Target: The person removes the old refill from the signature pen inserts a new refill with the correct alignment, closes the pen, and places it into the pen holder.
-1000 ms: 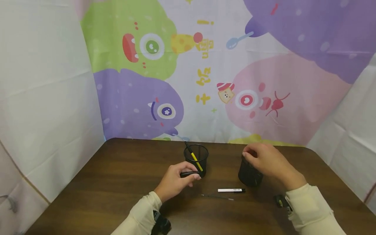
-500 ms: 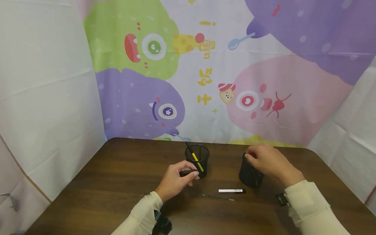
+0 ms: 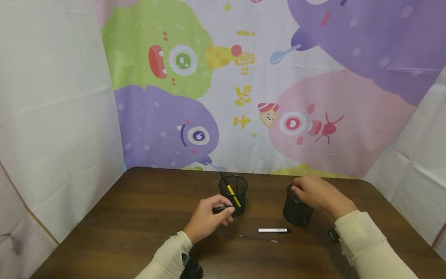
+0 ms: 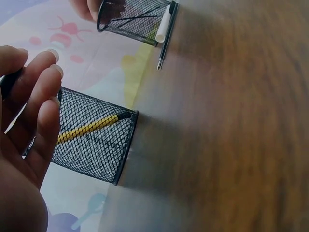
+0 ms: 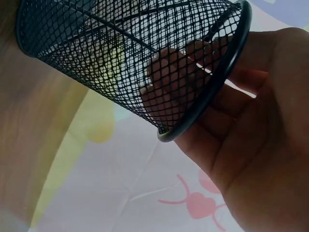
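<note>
My left hand (image 3: pixel 209 217) pinches a slim black pen (image 3: pixel 221 209) between thumb and fingers, in front of the left black mesh pen holder (image 3: pixel 244 193). Only a dark piece of that pen (image 4: pixel 10 83) shows in the left wrist view. A yellow pen with a black end (image 3: pixel 230 189) leans inside this holder. My right hand (image 3: pixel 322 195) reaches over the rim of the right mesh pen holder (image 3: pixel 294 211). In the right wrist view its fingertips (image 5: pixel 166 72) show through the mesh, bent inside the cup; I cannot tell whether they grip anything.
On the brown wooden table (image 3: pixel 139 217), a white pen with a black end (image 3: pixel 271 230) lies between the two holders, nearer me. A thin pen refill (image 3: pixel 258 238) lies just in front of it. A cartoon-print cloth (image 3: pixel 244 147) hangs behind the table.
The right hand has shifted slightly inward and its fingers sit a little deeper over the right holder. The left hand keeps the black pen in nearly the same place.
</note>
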`<action>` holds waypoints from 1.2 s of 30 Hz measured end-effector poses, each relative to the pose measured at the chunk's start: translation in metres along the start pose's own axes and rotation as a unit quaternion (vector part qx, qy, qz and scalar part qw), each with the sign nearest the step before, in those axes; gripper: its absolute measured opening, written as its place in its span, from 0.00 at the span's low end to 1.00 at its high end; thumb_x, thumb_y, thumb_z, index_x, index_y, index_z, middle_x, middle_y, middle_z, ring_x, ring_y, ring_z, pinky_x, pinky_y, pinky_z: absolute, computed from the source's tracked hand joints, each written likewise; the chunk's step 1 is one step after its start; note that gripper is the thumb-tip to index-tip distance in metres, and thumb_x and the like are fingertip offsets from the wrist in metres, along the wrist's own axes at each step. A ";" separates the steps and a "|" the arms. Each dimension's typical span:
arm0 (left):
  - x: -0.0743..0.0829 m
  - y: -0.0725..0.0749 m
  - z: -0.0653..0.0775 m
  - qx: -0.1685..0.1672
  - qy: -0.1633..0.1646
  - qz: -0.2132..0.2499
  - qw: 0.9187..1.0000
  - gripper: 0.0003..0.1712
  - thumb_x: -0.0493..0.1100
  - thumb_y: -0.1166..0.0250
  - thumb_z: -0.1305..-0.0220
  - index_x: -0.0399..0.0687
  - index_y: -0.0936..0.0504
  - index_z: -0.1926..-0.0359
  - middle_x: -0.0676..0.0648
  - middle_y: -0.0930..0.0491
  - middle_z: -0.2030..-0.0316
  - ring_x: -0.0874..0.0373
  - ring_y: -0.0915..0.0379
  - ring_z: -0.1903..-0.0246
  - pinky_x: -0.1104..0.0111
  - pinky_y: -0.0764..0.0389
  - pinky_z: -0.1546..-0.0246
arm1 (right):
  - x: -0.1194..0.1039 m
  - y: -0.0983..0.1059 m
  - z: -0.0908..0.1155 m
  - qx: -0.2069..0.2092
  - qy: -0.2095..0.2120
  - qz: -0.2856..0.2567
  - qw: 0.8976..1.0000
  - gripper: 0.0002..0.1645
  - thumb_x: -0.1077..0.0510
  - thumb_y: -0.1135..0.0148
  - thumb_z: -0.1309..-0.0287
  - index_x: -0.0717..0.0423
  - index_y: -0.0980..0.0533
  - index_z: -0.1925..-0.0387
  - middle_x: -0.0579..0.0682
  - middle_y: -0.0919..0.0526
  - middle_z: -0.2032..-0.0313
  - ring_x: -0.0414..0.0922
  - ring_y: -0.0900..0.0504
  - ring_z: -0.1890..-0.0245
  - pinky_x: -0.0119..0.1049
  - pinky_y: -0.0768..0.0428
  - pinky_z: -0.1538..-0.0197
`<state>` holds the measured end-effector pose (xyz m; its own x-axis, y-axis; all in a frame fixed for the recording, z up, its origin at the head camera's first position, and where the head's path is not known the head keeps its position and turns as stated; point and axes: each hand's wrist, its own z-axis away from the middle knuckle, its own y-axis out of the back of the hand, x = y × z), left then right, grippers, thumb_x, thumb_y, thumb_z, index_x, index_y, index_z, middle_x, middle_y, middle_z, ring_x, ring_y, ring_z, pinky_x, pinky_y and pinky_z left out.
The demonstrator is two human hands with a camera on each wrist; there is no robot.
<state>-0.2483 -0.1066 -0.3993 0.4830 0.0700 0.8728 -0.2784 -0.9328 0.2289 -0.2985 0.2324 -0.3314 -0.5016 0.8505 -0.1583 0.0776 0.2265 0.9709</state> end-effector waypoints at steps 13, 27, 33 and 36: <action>0.001 0.000 0.000 -0.005 0.004 0.001 1.000 0.02 0.32 0.34 0.33 0.37 0.20 0.62 0.41 0.16 0.76 0.47 0.18 0.78 0.61 0.14 0.72 | 0.001 -0.006 -0.007 -0.064 -0.006 0.006 0.998 0.08 0.60 0.42 0.32 0.57 0.18 0.67 0.44 0.20 0.73 0.42 0.23 0.72 0.45 0.22 0.66; 0.000 0.000 -0.001 -0.007 0.000 -0.009 1.000 0.02 0.32 0.34 0.33 0.37 0.20 0.62 0.41 0.16 0.76 0.44 0.19 0.78 0.61 0.14 0.72 | 0.000 -0.007 -0.012 -0.069 -0.029 0.009 0.997 0.13 0.59 0.42 0.33 0.55 0.18 0.73 0.44 0.22 0.76 0.43 0.24 0.74 0.46 0.21 0.65; -0.001 0.000 0.000 -0.009 0.006 -0.011 1.000 0.02 0.33 0.34 0.33 0.37 0.20 0.61 0.42 0.16 0.76 0.46 0.18 0.78 0.61 0.14 0.72 | -0.001 -0.008 -0.010 -0.063 -0.029 0.009 0.998 0.19 0.58 0.42 0.33 0.50 0.25 0.83 0.42 0.30 0.83 0.42 0.30 0.79 0.40 0.26 0.70; -0.001 0.000 0.000 -0.010 0.005 -0.010 1.000 0.02 0.33 0.34 0.33 0.37 0.20 0.61 0.41 0.16 0.76 0.45 0.18 0.78 0.61 0.14 0.72 | 0.000 -0.007 -0.008 -0.063 -0.034 0.004 0.997 0.22 0.58 0.43 0.32 0.49 0.27 0.85 0.42 0.33 0.84 0.41 0.32 0.81 0.38 0.29 0.72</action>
<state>-0.2486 -0.1063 -0.4004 0.4802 0.0928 0.8722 -0.2853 -0.9238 0.2554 -0.3064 0.2267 -0.3369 -0.4406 0.8836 -0.1584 -0.0290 0.1623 0.9863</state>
